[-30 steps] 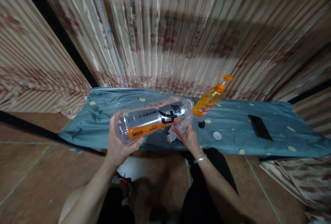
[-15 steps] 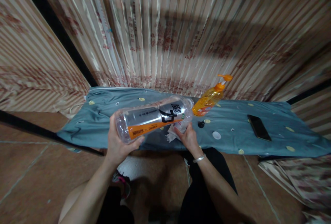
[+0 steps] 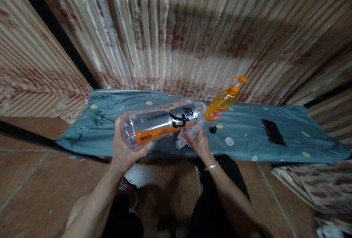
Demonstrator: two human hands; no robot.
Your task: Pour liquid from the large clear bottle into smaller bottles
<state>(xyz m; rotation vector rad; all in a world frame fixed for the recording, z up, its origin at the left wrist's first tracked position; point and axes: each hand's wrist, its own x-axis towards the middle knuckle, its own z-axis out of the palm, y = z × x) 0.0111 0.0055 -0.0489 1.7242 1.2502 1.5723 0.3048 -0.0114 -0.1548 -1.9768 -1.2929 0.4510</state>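
A large clear plastic bottle (image 3: 162, 122) with a silver and orange label lies nearly level in the air, its neck to the right. My left hand (image 3: 126, 150) grips its base end. Under the neck, my right hand (image 3: 200, 144) is closed around a smaller clear plastic piece (image 3: 193, 131), which looks like a second bottle or cup; its full shape is hidden. A crumpled whitish cloth or tissue (image 3: 181, 141) hangs beside my right fingers. Just right of the neck stands an orange pump bottle (image 3: 221, 104) with yellow-orange liquid.
The narrow surface has a blue-green patterned cloth (image 3: 247, 142). On it are a small black cap (image 3: 212, 130), a white round disc (image 3: 229, 141) and a black phone (image 3: 274, 132). Striped curtains (image 3: 176, 40) hang behind, and dark poles (image 3: 57, 29) slant at the sides.
The view has shifted slightly, moving the scene a little left and up. Both hands keep their grips, and the large bottle stays nearly as it was.
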